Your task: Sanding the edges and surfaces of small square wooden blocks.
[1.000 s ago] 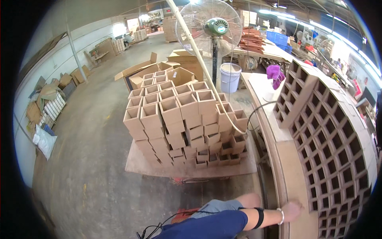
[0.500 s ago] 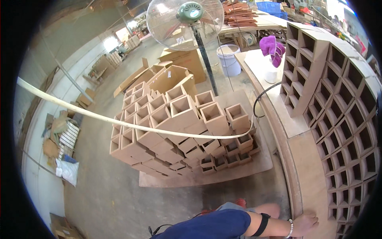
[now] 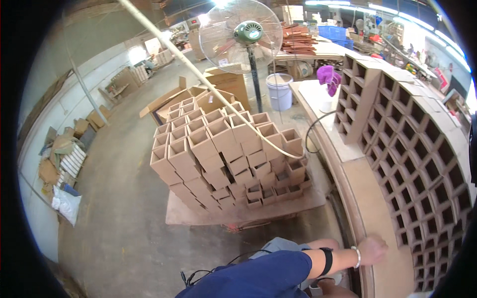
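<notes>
1. I'm seeing the long, flat brown board [image 3: 365,191] lying lengthwise at the right.
2. The left hand [image 3: 372,250] is curling its fingers over it; whether they're clamping anything, I cannot tell.
3. Brown, open-fronted square boxes [image 3: 418,177] are standing stacked just beside it.

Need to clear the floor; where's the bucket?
In the head view, the bucket stands above and right of centre, between fan and bench.

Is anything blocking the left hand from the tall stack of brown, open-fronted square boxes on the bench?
Nothing visible stands between the left hand and the stack of brown boxes; only a bare strip of flat, light-brown board separates them.
</notes>
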Available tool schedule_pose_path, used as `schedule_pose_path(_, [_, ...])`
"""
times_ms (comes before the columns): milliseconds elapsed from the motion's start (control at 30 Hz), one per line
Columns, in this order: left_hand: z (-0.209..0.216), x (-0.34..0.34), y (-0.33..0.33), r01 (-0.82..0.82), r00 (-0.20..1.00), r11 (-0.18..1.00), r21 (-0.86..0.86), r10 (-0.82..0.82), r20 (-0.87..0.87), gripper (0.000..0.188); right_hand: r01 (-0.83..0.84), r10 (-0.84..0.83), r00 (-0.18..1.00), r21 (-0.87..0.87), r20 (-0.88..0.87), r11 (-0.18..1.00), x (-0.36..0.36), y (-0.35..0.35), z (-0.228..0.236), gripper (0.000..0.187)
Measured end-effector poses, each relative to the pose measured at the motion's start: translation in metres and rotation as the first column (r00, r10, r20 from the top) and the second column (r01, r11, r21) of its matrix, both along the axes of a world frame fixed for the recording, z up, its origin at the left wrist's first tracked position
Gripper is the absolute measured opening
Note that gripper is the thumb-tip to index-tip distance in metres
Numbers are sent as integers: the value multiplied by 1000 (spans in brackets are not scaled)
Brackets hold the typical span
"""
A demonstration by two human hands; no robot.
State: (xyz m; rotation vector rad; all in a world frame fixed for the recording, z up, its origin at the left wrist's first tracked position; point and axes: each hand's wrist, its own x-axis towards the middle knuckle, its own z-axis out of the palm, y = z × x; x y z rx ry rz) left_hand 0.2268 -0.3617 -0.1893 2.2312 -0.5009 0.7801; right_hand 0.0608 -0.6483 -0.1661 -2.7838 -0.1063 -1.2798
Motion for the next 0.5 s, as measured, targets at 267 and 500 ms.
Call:
schedule_pose_path(267, [55,-18,42,78,857,984,-160,-148,-494,21,117,-122,944,-35,-307,993,8,-15,-3,39])
schedule_pose_path(500, [146,-124,184,274,850,961,-48,-265,-455,26,226,-234,854,-72,-465,971,5,-17,6,49])
